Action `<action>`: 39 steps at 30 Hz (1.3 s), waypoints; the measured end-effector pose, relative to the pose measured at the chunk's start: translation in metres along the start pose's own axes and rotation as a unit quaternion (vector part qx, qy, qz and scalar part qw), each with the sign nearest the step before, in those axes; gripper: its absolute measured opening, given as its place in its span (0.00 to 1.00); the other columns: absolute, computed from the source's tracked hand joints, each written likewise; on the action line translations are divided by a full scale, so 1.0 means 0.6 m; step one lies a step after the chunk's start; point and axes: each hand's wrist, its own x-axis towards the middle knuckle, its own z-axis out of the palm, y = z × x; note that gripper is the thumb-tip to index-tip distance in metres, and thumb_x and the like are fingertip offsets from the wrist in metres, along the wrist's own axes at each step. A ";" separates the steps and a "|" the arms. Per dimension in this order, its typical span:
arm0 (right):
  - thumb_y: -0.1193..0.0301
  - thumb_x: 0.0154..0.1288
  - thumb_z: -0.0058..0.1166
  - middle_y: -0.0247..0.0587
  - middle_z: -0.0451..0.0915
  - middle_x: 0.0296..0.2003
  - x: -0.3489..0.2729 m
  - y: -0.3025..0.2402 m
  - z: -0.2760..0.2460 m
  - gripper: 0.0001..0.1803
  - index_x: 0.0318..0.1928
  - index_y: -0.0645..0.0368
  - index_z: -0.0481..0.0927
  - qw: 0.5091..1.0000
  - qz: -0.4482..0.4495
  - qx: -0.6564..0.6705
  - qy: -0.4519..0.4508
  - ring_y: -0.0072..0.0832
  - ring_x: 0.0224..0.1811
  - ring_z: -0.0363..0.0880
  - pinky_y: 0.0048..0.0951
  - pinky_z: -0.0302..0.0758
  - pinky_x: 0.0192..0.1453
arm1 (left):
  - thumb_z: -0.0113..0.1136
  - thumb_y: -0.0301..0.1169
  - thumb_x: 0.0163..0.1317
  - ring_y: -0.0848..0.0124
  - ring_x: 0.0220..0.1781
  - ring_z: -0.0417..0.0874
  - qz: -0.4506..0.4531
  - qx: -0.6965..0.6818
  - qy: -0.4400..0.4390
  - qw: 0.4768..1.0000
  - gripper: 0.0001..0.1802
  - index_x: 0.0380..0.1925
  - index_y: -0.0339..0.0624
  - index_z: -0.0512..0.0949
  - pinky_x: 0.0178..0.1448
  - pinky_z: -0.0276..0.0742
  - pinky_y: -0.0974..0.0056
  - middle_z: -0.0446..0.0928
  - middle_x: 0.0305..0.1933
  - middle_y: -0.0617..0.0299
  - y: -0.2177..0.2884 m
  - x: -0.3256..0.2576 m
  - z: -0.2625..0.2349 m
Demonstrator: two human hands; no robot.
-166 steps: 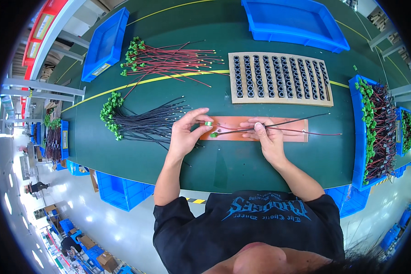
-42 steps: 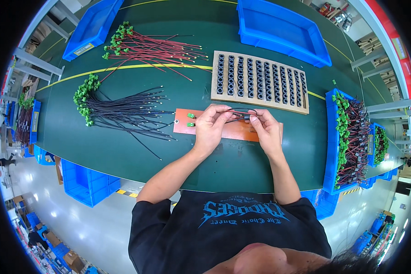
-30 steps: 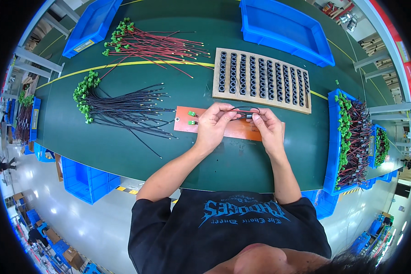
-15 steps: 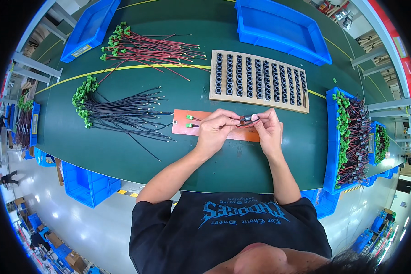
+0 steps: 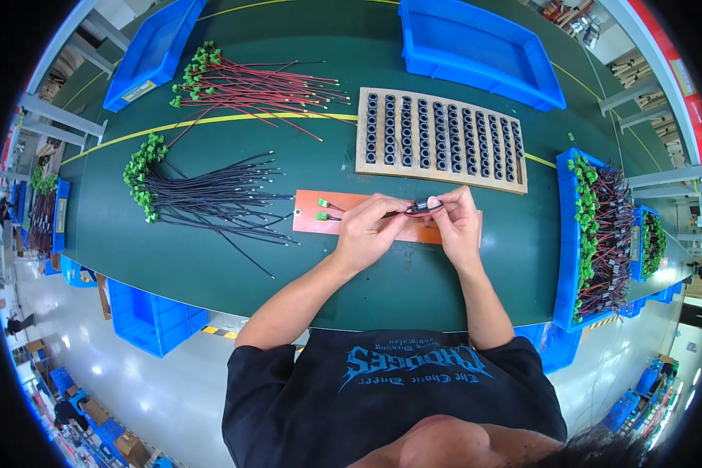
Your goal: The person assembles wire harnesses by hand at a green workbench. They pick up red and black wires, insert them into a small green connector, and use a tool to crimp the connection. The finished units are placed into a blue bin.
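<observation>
Over the middle of an orange board (image 5: pixel 308 221), both hands are close together. My left hand (image 5: pixel 366 232) is closed in a pinch on a pair of red and black wires (image 5: pixel 396 214). Two small green connectors (image 5: pixel 323 203) lie on the board to its left, their leads running under this hand. Thumb and fingers of my right hand (image 5: pixel 460 225) pinch a small black ferrite core (image 5: pixel 422 205), and the wires meet it there. My fingers hide part of the core, so I cannot tell how far the wires pass through.
Just beyond the board stands a wooden tray (image 5: pixel 442 173) with rows of black ring cores. Left lie bundles of black wires (image 5: pixel 218 189) and red wires (image 5: pixel 273 87) with green connectors. Blue bins (image 5: pixel 483 86) stand at the back; a filled blue bin (image 5: pixel 566 257) is at right.
My left fingers have shifted slightly, and the wires between the hands look straighter, less looped. The core has turned a little in my right fingers.
</observation>
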 end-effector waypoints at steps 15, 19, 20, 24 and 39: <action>0.75 0.77 0.58 0.39 0.85 0.37 0.003 0.005 -0.003 0.09 0.45 0.60 0.69 1.000 0.013 -0.002 -0.014 0.17 0.39 0.82 0.19 0.77 0.41 | 0.68 0.15 0.55 0.60 0.40 0.86 0.105 0.091 -0.018 0.990 0.12 0.40 0.33 0.82 0.45 0.84 0.60 0.82 0.43 0.51 0.004 0.006 -0.002; 0.76 0.77 0.58 0.38 0.84 0.38 0.002 0.008 -0.006 0.08 0.45 0.61 0.70 1.000 0.013 -0.015 -0.023 0.17 0.39 0.82 0.19 0.76 0.41 | 0.67 0.14 0.58 0.63 0.39 0.87 0.010 0.020 0.025 0.999 0.09 0.38 0.33 0.83 0.43 0.85 0.61 0.84 0.43 0.51 0.003 0.001 0.007; 0.77 0.77 0.58 0.38 0.84 0.38 0.001 0.007 -0.008 0.08 0.45 0.61 0.70 0.999 0.007 -0.020 -0.026 0.17 0.39 0.82 0.19 0.76 0.41 | 0.66 0.13 0.58 0.64 0.39 0.88 0.006 0.021 0.022 1.000 0.08 0.37 0.33 0.83 0.43 0.85 0.61 0.85 0.43 0.51 0.003 0.001 0.004; 0.78 0.76 0.58 0.37 0.84 0.38 0.001 0.005 -0.006 0.08 0.45 0.61 0.70 0.999 0.011 -0.024 -0.021 0.17 0.40 0.82 0.20 0.77 0.42 | 0.64 0.12 0.58 0.66 0.37 0.88 -0.004 -0.009 0.038 0.999 0.06 0.33 0.32 0.83 0.42 0.85 0.63 0.87 0.39 0.51 -0.005 0.002 -0.002; 0.75 0.76 0.59 0.41 0.85 0.43 -0.006 -0.006 -0.002 0.17 0.60 0.62 0.69 0.996 0.024 -0.030 -0.081 0.21 0.46 0.84 0.23 0.78 0.49 | 0.62 0.09 0.63 0.62 0.53 0.88 -0.106 -0.175 -0.035 0.978 0.07 0.32 0.30 0.80 0.59 0.88 0.61 0.83 0.52 0.46 -0.007 0.011 -0.004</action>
